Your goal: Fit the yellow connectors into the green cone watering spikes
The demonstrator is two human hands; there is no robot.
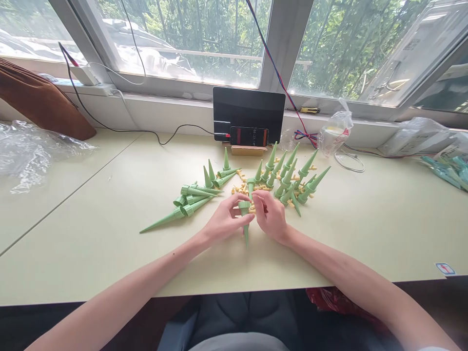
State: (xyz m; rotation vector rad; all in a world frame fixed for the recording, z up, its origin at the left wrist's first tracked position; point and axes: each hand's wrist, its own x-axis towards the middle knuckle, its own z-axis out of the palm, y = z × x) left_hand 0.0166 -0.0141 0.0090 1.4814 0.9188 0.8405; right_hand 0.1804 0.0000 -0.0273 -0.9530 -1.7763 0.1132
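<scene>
My left hand (227,218) holds a green spike (243,208) with its tip pointing down toward me and its wide cap up, fingers wrapped round the cap. Close beside it, my right hand (271,214) has its fingers bent together near a yellow piece (252,208) at the cap's side; whether it grips anything is hidden. Left of my hands lie several green cones (197,197), a few upright. To the right stands a cluster of green spikes (287,180) with yellow pieces attached. Loose small yellow parts (239,189) lie just beyond my hands.
A phone (249,136) leans on a black tablet (249,107) at the back, on a small cardboard box (249,151). Cables cross the rear. Clear plastic (32,151) and a brown bag (40,100) are at left; plastic bags (413,136) lie at right.
</scene>
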